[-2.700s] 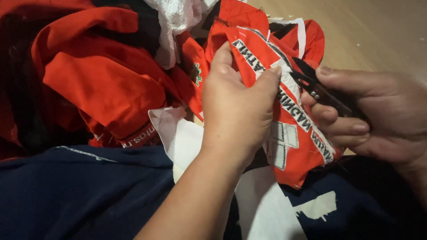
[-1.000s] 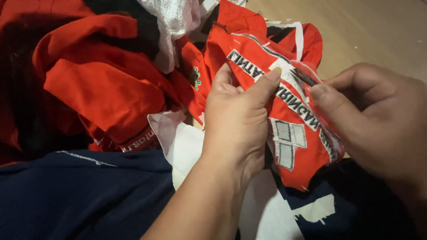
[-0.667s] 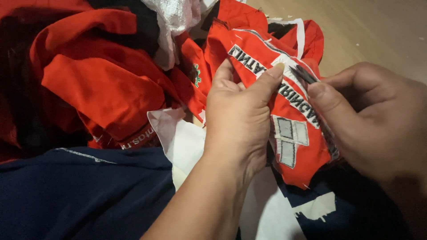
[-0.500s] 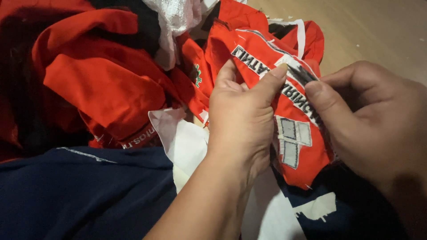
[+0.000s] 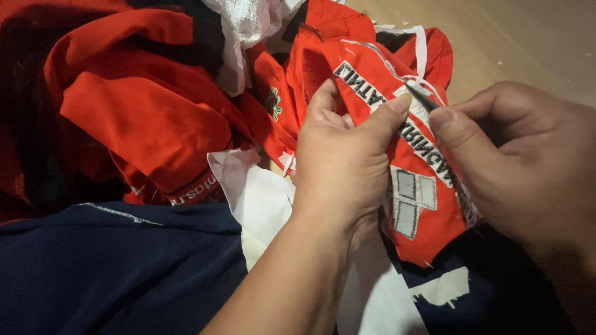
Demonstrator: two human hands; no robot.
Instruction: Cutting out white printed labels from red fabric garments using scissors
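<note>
My left hand (image 5: 347, 161) pinches a red cloth piece (image 5: 428, 229) with white lettering and grey patches, the thumb pressed on its upper edge. My right hand (image 5: 521, 161) is closed around a small dark tool (image 5: 427, 101). Only the tool's thin tip shows, touching the white-trimmed edge of the red piece right beside my left thumb. Which kind of tool it is cannot be told here. The two hands almost meet over the cloth.
A heap of red garments (image 5: 143, 105) fills the upper left, with white mesh fabric (image 5: 245, 25) on top. Navy cloth (image 5: 112, 267) covers the lower left and right. White fabric (image 5: 261, 198) lies under my left wrist. A wooden floor (image 5: 528, 43) shows at the upper right.
My right hand came in from the right with the dark tool and now presses its tip on the red piece's edge. My left hand kept its grip, shifting slightly.
</note>
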